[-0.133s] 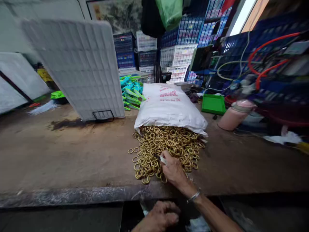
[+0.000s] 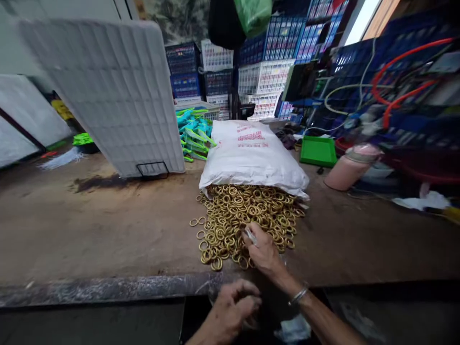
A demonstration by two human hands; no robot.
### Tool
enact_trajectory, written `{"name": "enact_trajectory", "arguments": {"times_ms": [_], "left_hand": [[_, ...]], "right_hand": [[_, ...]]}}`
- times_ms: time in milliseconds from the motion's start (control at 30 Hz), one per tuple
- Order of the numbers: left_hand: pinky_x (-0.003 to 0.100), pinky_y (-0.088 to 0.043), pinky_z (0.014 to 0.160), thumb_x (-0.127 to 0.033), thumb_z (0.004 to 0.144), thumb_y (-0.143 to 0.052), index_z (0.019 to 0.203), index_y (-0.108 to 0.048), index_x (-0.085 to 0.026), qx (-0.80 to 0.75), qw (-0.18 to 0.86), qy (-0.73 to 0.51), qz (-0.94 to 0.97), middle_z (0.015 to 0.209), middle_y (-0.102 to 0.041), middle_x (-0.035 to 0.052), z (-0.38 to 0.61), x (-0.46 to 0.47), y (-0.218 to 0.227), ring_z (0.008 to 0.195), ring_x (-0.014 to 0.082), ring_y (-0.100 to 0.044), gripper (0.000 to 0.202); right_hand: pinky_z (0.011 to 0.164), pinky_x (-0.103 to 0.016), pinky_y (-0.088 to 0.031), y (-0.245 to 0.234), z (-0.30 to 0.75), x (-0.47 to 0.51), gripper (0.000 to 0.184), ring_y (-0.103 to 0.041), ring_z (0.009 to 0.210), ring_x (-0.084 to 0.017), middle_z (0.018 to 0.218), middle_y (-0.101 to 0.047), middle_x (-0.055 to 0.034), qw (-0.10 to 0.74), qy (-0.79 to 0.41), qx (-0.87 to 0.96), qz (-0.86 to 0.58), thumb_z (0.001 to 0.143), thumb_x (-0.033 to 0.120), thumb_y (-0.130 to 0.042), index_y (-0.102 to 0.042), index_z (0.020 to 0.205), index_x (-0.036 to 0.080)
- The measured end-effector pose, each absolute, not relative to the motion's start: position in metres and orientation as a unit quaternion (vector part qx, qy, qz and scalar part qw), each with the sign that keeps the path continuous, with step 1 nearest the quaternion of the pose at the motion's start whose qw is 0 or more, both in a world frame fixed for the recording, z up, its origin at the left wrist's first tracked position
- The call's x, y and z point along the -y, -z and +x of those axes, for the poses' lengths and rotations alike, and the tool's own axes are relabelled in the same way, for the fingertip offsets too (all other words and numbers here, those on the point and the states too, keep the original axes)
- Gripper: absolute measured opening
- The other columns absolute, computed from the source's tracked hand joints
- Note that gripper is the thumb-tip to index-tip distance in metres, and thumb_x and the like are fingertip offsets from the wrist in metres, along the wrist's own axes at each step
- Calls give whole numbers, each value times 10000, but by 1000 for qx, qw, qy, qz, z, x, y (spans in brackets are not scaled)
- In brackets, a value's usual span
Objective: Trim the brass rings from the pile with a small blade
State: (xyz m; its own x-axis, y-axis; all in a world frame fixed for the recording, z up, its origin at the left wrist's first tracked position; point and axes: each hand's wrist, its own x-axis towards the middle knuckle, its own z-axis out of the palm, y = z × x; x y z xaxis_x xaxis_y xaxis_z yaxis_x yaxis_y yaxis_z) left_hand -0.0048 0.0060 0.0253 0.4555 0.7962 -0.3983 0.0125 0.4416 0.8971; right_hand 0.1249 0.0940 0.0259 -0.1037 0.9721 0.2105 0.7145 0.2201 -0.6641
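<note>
- Your R hand [image 2: 264, 250] grips a small pale item [image 2: 251, 237], down at the gold-col. rings [image 2: 224, 235].
- Your L hand [image 2: 230, 306]: nr table [image 2: 108, 235] edge, half-curled, blurred; can't tell if holding.
- Rings: heaped on table, at front of white sack [image 2: 251, 155].

From where I stand, the white sack [image 2: 256, 162] carries red print [image 2: 250, 136], a square pattern resembling a QR code, with lines of marks above and below; no wording can be read.
</note>
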Motion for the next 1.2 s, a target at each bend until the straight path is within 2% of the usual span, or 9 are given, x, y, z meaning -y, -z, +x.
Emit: {"name": "enact_trajectory", "arguments": {"times_ms": [167,333,433,533,667,800,1000,1100,1200], "left_hand": [[187,-396,403,-432,669,-570,829,-544,-133,-483,678,-394,390,702,-545,39,-5,-21,-23,593,135,-521,340],[175,-395,375,-461,659,-591,785,-544,-134,-475,687,-390,389,662,-543,22,-6,-24,-8,541,117,-522,353],[178,-400,373,-466,654,-598,783,-543,-136,-473,689,-394,384,652,-542,18,-7,-23,-4,533,116,-523,359],[186,-400,369,-482,634,-609,788,-543,-134,-474,689,-396,380,654,-553,24,-7,-22,-4,534,125,-530,387],[187,-395,366,-487,608,-628,770,-553,-134,-478,682,-406,376,637,-554,22,-6,-24,-9,524,126,-530,395],[171,-376,340,-477,620,-617,773,-537,-142,-507,641,-448,361,610,-532,-2,-6,-33,-24,459,94,-495,376],[152,-322,309,-415,651,-589,947,-469,-164,-549,555,-502,372,537,-481,-60,-3,-58,-38,383,74,-431,407],[158,-313,325,-406,676,-571,961,-482,-163,-540,551,-499,395,511,-459,-73,0,-65,-37,370,68,-399,384],[166,-310,360,-419,705,-548,842,-543,-158,-534,549,-493,413,493,-446,-70,3,-66,-34,378,62,-370,295]], "right_hand": [[560,-213,-352,-25,136,-93,186,-521,584,-133,669,-573,-4,305,-203,708,-603,735,183,-387,-518,867,197],[632,-238,-351,-33,127,-93,479,-588,716,-166,798,-646,-30,190,-140,773,-589,697,108,-415,-463,1159,225],[584,-247,-313,-37,115,-93,458,-590,683,-181,768,-651,-35,115,-88,789,-596,694,104,-429,-488,1128,239],[546,-242,-267,-39,109,-94,328,-575,624,-163,718,-642,-35,97,-61,781,-614,715,107,-419,-549,988,234],[532,-235,-237,-37,113,-96,209,-553,614,-132,713,-631,-29,136,-72,774,-614,699,97,-430,-564,813,209],[543,-217,-266,-33,122,-98,181,-521,603,-120,652,-594,-6,227,-129,747,-612,711,116,-414,-554,786,203],[507,-198,-336,-22,126,-97,220,-429,505,-98,562,-499,29,405,-343,619,-579,785,355,-394,-528,765,181],[469,-197,-335,-18,125,-93,247,-406,466,-90,523,-471,46,430,-415,570,-564,763,401,-426,-521,772,174],[447,-193,-324,-19,125,-87,246,-404,447,-85,503,-464,53,420,-445,556,-563,746,406,-445,-524,771,174]]}}
